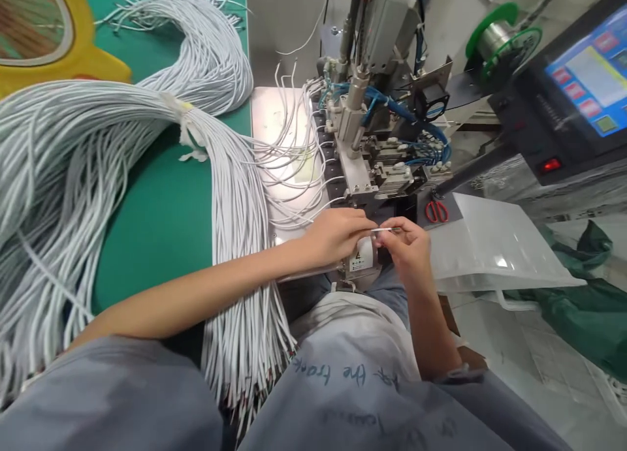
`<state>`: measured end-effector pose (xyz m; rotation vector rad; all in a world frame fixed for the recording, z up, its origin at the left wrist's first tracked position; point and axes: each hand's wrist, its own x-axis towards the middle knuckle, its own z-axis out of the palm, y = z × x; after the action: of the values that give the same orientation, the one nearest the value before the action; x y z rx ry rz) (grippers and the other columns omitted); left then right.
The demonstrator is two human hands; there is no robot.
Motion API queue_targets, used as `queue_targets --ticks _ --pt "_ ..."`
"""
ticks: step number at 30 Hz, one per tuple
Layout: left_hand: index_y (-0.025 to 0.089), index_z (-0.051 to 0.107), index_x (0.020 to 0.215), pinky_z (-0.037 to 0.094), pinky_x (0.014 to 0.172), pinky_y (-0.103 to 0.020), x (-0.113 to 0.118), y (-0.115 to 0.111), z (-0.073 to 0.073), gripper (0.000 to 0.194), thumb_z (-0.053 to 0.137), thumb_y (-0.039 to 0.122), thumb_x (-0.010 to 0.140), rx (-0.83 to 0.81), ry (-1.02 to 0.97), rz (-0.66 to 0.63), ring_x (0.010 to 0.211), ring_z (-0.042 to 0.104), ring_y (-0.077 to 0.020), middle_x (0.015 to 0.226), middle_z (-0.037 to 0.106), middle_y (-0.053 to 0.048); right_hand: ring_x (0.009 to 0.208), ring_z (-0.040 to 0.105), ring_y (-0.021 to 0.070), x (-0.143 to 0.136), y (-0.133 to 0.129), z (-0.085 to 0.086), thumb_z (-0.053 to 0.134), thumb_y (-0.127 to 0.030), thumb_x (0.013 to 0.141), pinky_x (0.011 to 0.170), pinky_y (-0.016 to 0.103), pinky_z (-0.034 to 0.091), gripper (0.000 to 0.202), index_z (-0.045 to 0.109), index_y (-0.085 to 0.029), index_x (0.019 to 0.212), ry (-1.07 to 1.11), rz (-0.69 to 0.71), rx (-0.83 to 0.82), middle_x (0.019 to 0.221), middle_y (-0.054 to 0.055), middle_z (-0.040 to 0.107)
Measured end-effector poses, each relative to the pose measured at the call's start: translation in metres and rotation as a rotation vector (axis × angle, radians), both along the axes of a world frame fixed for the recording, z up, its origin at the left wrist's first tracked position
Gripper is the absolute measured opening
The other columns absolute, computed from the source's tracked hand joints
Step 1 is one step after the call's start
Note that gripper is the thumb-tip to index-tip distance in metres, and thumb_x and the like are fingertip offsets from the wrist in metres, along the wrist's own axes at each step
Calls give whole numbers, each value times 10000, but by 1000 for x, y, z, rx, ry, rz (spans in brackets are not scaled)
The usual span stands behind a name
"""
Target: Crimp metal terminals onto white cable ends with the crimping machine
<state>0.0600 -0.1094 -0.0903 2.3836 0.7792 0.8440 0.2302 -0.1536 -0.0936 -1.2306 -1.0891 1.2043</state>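
Note:
A white cable (381,230) runs between my two hands at the front of a metal machine (356,170). My left hand (340,232) is closed on the cable, its fingers pinched together. Close by on the right, my right hand (404,242) pinches the same cable near its darker end. A large bundle of white cables (240,216) lies under my left forearm, tied with a whitish strip (189,128). Several loose cables (294,151) cross a pale metal plate (269,118) into the machine's side.
A green mat (157,222) carries the cable bundles, with a yellow round-framed object (93,59) at upper left. Red-handled scissors (435,211) lie right of the machine near a translucent sheet (509,242). A control screen (592,79) and wire spool (494,40) stand upper right.

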Motion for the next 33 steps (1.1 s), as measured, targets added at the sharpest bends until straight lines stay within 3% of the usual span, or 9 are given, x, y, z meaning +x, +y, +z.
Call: queue_targets --ticks 2,5,11,15,17,22,26,30,33 --pt "156 687 947 410 602 -215 -1 1 1 260 436 213 908 -26 -55 -9 673 570 -112 738 623 -33 590 571 119 -3 0 -1 666 -350 721 588 273 493 181 626 -191 798 104 22 1 675 -2 620" --pt "159 690 931 414 592 -213 -1 1 3 245 451 198 895 -67 -82 -19 651 558 -109 709 604 -27 565 544 105 -5 0 -2 667 -328 732 564 259 475 141 644 -192 761 88 -25 70 656 -8 608" --pt "147 693 920 442 622 -213 1 0 0 250 447 164 877 -126 -128 -46 690 584 -111 784 640 -49 609 522 107 -10 1 -1 665 -256 731 539 244 419 71 682 -192 706 -162 -113 232 694 5 599" --pt "144 706 839 401 556 -205 1 0 1 255 454 170 870 -42 -51 12 603 534 -98 682 609 -30 529 424 94 -11 -2 5 609 -295 775 483 246 350 156 717 -185 760 -478 -187 205 616 -7 539" --pt "145 707 801 394 558 -217 0 0 2 266 453 180 872 28 0 43 612 527 -106 670 608 -33 494 385 90 -9 -2 8 600 -312 765 465 247 333 185 715 -175 719 -527 -161 135 562 -13 514" --pt "174 701 767 377 579 -248 0 1 3 187 529 174 838 84 66 117 645 505 -128 659 629 -15 511 432 104 -6 5 3 655 -345 673 484 247 362 185 697 -166 655 -333 -78 6 532 -10 534" --pt "168 670 712 377 584 -237 1 1 2 165 555 182 830 62 53 120 627 482 -118 637 611 -3 480 374 89 -19 1 -6 637 -374 699 476 247 337 219 691 -162 698 -198 -186 16 517 -26 475" --pt "157 647 710 346 570 -266 -1 0 2 238 470 169 869 306 179 134 650 470 -140 668 590 -32 486 297 81 -25 -3 -8 612 -348 737 480 246 291 221 651 -160 627 -378 -303 114 502 -46 330" --pt "142 636 734 333 591 -287 -3 0 2 258 420 117 872 515 304 138 701 478 -158 709 577 -58 479 262 77 -15 3 -5 605 -328 729 476 246 279 226 610 -162 575 -430 -155 92 488 -55 278"
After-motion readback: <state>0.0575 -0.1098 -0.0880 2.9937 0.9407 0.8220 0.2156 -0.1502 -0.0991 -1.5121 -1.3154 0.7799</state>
